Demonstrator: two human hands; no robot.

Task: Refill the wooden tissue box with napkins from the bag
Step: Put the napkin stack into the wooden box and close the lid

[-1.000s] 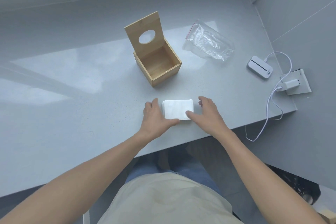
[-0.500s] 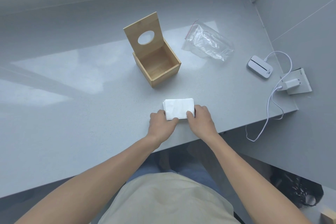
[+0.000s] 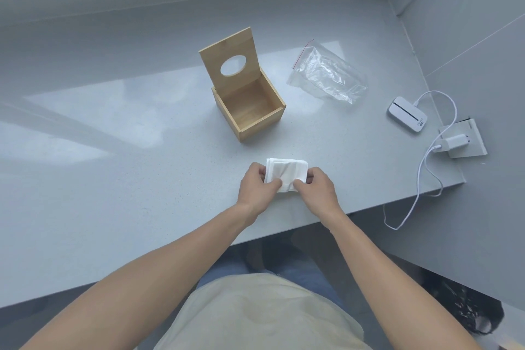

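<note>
Head view looks down on a pale grey desk [image 3: 119, 150] with both forearms reaching up from the bottom of the frame. Just below the centre, a stack of white napkins [image 3: 286, 173] is gripped from both sides. The left hand [image 3: 257, 189] closes on the stack's left edge, thumb on top and fingers curled beneath; the right hand [image 3: 316, 187] clamps the right edge the same way, thumb pressing the top sheet. The stack sits between the two hands, its far edge poking out beyond the knuckles toward the upper frame, and its top looks creased where the thumbs pinch. Whether its underside touches the desk cannot be told.

Above the hands, well apart from them, stands the wooden tissue box [image 3: 250, 111]. Its lid [image 3: 230, 58], with an oval hole, is tilted up and back at the far side, and the interior shows bare wood. To the right of the box, near the upper right of the frame, a clear plastic bag [image 3: 329, 77] with a red strip along its mouth lies flat and crumpled. Farther right, near the desk's edge, a small white device [image 3: 406, 113] lies with a white cable [image 3: 420, 179] looping to a charger [image 3: 451, 143] plugged into a socket plate.
</note>
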